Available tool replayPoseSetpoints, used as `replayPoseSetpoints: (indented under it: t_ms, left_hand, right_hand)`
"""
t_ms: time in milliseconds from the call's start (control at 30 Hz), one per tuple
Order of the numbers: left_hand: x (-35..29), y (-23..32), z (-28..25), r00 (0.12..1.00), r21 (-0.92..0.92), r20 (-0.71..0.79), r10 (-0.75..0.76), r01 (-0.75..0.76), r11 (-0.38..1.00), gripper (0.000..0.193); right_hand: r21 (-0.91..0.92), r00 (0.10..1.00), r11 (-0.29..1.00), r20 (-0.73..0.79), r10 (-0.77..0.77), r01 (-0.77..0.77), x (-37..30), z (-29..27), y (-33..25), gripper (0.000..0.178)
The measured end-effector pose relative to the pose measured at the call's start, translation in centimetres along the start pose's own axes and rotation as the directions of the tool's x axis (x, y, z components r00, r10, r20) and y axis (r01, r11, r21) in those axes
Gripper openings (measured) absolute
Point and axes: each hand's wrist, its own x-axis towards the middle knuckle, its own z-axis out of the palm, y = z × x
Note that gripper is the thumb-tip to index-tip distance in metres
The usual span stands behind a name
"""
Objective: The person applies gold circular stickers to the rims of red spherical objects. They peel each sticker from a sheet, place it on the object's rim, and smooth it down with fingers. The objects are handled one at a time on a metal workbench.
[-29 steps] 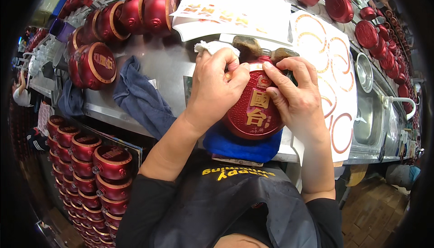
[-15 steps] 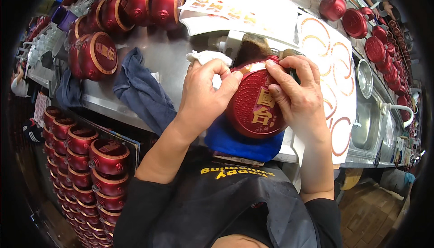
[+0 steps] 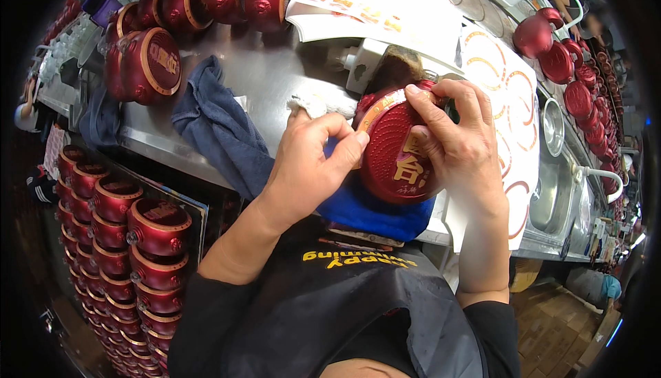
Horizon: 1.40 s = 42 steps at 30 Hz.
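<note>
A red drum-shaped jar [image 3: 389, 164] with a dotted top and raised gold characters is tilted toward me on a blue cloth [image 3: 375, 214]. Along its upper left rim runs a curved gold decal strip [image 3: 383, 107]. My left hand [image 3: 310, 161] is closed, thumb and forefinger pinched at the strip's lower end. A crumpled white cloth [image 3: 320, 102] pokes out from behind its fingers. My right hand [image 3: 461, 130] grips the jar's right side, its forefinger pressing the strip at the rim and its thumb on the top face. Its other fingers curl behind, partly hidden.
White sheets with ring-shaped decals [image 3: 521, 120] lie right, beside a sink [image 3: 551, 192]. Printed sheets [image 3: 372, 6] lie at the back. A dark blue towel [image 3: 220, 127] drapes over the steel counter. Red jars [image 3: 155, 68] stand at left; stacked jars [image 3: 158, 230] stand below.
My left hand has moved slightly down and nearer the jar's rim, the white cloth with it. The jar has turned a little, and more gold strip shows along its upper left rim.
</note>
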Motion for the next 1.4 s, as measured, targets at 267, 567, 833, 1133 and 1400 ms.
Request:
replayPoseSetpoints:
  t_ms: [267,567,833,1133,1400]
  left_hand:
    - [-1.7,-0.6,0.6,0.998,0.092,-0.044,0.046,-0.041,0.995,0.019]
    - [-2.1,-2.0,1.5,0.989,0.109,-0.11,0.099,-0.087,0.99,0.028]
    - [-3.1,-4.7,2.9,0.981,-0.022,-0.137,0.14,-0.144,0.989,0.043]
    - [-3.2,-5.8,4.2,0.966,-0.03,-0.181,0.185,-0.193,0.981,0.051]
    - [-3.2,-6.1,4.4,0.979,-0.215,-0.169,0.11,-0.146,0.966,0.05]
  right_hand:
    - [0.013,1.0,1.0,-0.006,0.009,-0.008,-0.3,0.3,0.0,0.045]
    - [0.017,1.0,1.0,-0.008,-0.004,0.004,-0.4,0.5,0.1,0.045]
    - [0.039,1.0,0.999,0.001,0.013,-0.013,-0.4,0.5,0.1,0.046]
    - [0.03,1.0,0.999,0.018,0.025,-0.026,-0.5,0.5,0.0,0.045]
    - [0.02,1.0,1.0,0.016,0.016,-0.016,-0.5,0.4,-0.1,0.045]
